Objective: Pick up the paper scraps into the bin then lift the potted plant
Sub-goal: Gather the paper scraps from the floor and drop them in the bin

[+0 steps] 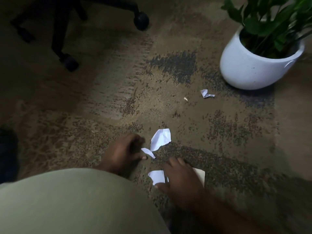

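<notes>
Several white paper scraps lie on the speckled carpet. My left hand (123,152) is curled, and its thumb and fingers pinch a small scrap (148,152). A larger torn scrap (161,138) lies just beyond it, touching its tip. My right hand (179,179) rests flat, fingers apart, on another scrap (157,177), whose white edge also shows to the right of the hand. A crumpled scrap (206,94) lies farther off, near the potted plant (249,68), a green plant in a round white pot at the upper right. No bin is in view.
A black office chair base with castors (141,20) stands at the upper left. My knee in pale green cloth (67,200) fills the lower left. A dark shape (6,152) sits at the left edge. A tiny pale crumb (185,98) lies mid-carpet.
</notes>
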A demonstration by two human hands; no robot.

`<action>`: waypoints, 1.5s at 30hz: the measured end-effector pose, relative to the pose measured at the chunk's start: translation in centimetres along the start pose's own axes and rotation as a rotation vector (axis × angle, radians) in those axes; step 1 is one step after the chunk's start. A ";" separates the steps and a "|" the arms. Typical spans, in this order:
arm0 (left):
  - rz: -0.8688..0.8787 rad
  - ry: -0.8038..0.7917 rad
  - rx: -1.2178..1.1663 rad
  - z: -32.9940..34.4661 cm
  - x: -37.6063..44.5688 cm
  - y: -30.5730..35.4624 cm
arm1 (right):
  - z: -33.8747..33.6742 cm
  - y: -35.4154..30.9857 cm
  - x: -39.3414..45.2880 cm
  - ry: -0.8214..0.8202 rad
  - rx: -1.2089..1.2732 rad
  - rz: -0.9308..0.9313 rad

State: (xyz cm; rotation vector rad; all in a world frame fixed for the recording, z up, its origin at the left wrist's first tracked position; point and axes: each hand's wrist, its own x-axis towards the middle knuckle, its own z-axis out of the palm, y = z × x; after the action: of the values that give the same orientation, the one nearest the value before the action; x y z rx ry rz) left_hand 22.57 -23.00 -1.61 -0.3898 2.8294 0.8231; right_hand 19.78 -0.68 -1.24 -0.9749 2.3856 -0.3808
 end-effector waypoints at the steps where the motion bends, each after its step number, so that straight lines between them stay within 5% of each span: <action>1: 0.022 0.015 0.025 0.1 0.3 -0.2 | 0.2 -0.1 0.0 0.004 -0.034 0.003; 12: 0.639 -0.184 0.244 -0.4 4.9 2.3 | 1.0 0.6 0.6 0.114 -0.021 0.048; 21: 0.661 -0.077 0.171 1.6 4.6 2.6 | -4.1 5.1 -0.1 0.189 0.229 0.079; 26: 0.600 -0.083 0.155 2.5 5.0 2.7 | -6.9 7.6 -0.7 -0.028 0.309 0.072; 30: 0.564 -0.171 0.004 2.4 5.8 3.5 | -7.9 8.0 -1.6 -0.135 0.261 -0.020; 35: 0.608 -0.054 -0.045 1.3 7.3 5.2 | -6.2 6.2 -2.8 -0.122 -0.073 -0.158; 40: 0.691 -0.057 -0.034 -0.6 10.3 7.8 | -5.9 5.7 -2.9 -0.174 -0.068 -0.078; 45: 0.730 -0.062 0.035 -2.6 13.6 11.5 | -5.7 7.4 -2.8 -0.108 0.207 0.094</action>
State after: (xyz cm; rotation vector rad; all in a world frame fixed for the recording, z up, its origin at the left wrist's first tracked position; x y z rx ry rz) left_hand 6.06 -17.83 3.18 0.7056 2.9136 0.8591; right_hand 14.09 6.81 1.18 -0.7669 2.2339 -0.5146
